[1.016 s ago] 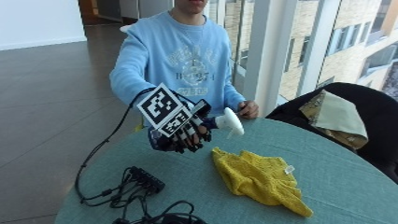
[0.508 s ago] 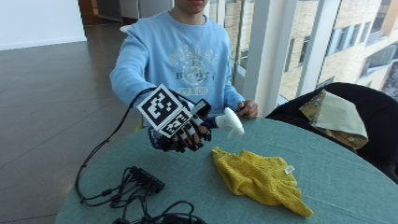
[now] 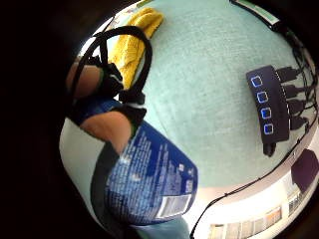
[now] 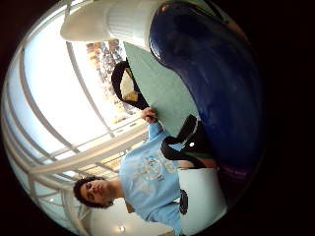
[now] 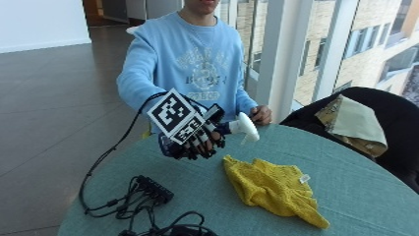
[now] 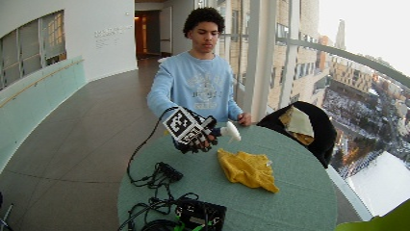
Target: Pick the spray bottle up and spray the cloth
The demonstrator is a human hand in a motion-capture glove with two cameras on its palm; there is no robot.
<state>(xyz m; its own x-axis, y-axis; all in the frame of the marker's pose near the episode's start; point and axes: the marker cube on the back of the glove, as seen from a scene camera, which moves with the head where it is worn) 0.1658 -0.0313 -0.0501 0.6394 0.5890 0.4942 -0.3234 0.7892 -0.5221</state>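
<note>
1 right hand [image 5: 193, 140] grips spray bottle [image 5: 243, 127] | unmoved since 1 s ago, nozzle over yellow cloth [image 5: 272, 189] | spraying next

A round table [image 5: 367, 191] with a green cover carries a crumpled yellow cloth [image 5: 275, 189] near its middle. A black hub [image 5: 154, 189] with tangled cables [image 5: 124, 211] lies by one edge; a bare hand [image 5: 260, 115] rests on the far edge.

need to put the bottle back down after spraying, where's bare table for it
Bare green table lies between the yellow cloth and the black chair, and between cloth and person. The near edge by the black hub and cables is crowded.
</note>
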